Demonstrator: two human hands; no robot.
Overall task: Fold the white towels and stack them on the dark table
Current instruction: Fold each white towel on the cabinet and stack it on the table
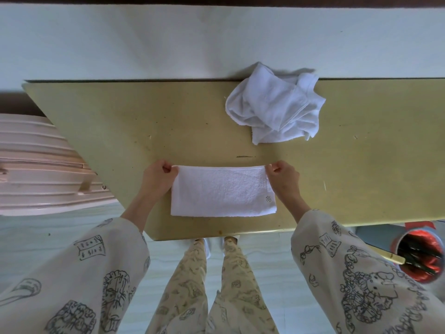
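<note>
A white terry towel folded into a flat rectangle (222, 191) lies on the yellowish, scuffed counter (120, 121) near its front edge, straight between the two hands. The left hand (157, 175) has its grip pressed together on the towel's far left corner, thumb and curled fingers pinching the cloth. The right hand (284, 177) pinches the far right corner in the same way. Both forearms reach forward from loose cream sleeves printed with dark line drawings (349, 273), wrists angled slightly inward. Farther back and to the right, well apart from the hands, a crumpled white towel (274, 104) sits in a loose heap at the counter's far edge.
</note>
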